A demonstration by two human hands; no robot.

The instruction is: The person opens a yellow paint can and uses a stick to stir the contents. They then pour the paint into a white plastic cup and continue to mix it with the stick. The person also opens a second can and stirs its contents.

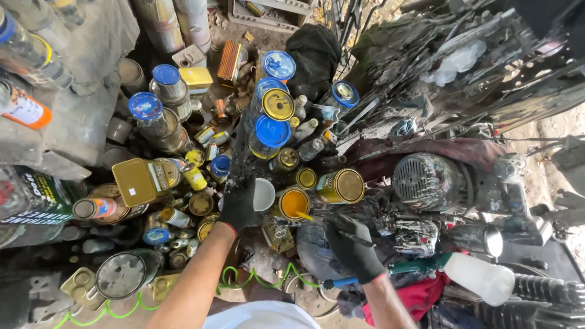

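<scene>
At far left a square gold tin (140,181) lies tilted among crowded paint cans, with a round grey lid (120,275) lower down near a green coiled hose (256,281). The left hand (239,206), in a black glove, reaches into the cans, its fingers (247,187) curled on the rim of a small white cup (264,194). Just right of the cup an open can of orange paint (294,203) stands beside a gold-lidded can (341,186) on its side. The right hand (352,247), also gloved, has its fingers (341,234) pinching a thin dark stick (356,239). Farther right lie a white plastic bottle (481,278) and a dark ribbed motor (429,181).
</scene>
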